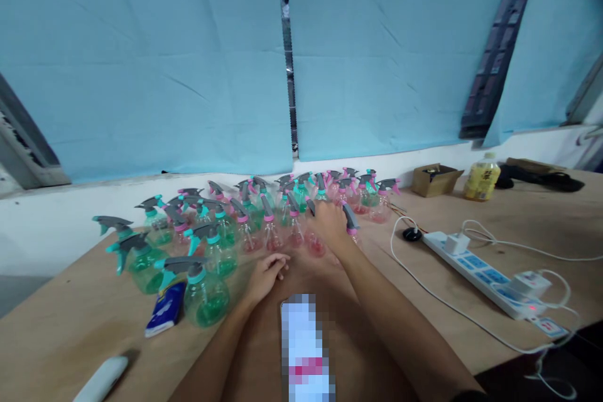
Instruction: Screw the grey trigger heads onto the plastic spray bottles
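Observation:
Several small clear spray bottles [245, 220] with grey triggers stand crowded on a wooden table [70, 320]; some have teal collars, others pink. My right hand [330, 223] reaches into the group and is closed around a pink-collared spray bottle [351, 226], whose grey trigger pokes out beside my fingers. My left hand [266, 273] rests on the table just in front of the bottles, fingers loosely stretched, holding nothing. A green-tinted spray bottle [205, 298] stands nearest to my left hand.
A blue packet [164, 309] and a white object [101, 378] lie at the near left. At the right lie a white power strip [485, 276] with plugs and cables. A cardboard box [434, 179] and a yellow drink bottle [481, 177] stand at the back right.

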`<state>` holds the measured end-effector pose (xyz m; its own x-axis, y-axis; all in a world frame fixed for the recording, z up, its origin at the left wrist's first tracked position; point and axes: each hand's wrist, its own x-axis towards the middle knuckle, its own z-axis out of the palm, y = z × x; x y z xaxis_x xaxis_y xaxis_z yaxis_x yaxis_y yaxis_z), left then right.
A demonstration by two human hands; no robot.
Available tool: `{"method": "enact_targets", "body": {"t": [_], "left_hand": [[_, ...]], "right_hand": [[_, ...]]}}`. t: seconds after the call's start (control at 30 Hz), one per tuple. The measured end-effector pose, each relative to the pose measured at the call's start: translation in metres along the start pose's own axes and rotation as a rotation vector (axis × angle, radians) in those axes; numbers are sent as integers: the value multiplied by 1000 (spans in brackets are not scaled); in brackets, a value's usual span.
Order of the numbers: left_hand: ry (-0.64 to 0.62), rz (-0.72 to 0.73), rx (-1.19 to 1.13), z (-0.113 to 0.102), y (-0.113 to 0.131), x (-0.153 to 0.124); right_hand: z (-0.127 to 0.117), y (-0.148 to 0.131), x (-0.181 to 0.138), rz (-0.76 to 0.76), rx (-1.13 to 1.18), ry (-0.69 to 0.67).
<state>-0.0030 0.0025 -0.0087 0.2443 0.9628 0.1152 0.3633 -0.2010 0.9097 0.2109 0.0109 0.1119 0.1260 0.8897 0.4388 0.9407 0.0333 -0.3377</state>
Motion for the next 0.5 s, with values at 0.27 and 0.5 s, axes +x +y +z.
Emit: {"method": "enact_targets", "body": {"t": [0.27,0.5], "left_hand": [[78,-4,-45,0,-5,3],[150,-4,-115,0,-6,4]], "right_hand": [[6,-24,-17,-245,249,-65],[34,-32,-22,-382,706,-6]]}}
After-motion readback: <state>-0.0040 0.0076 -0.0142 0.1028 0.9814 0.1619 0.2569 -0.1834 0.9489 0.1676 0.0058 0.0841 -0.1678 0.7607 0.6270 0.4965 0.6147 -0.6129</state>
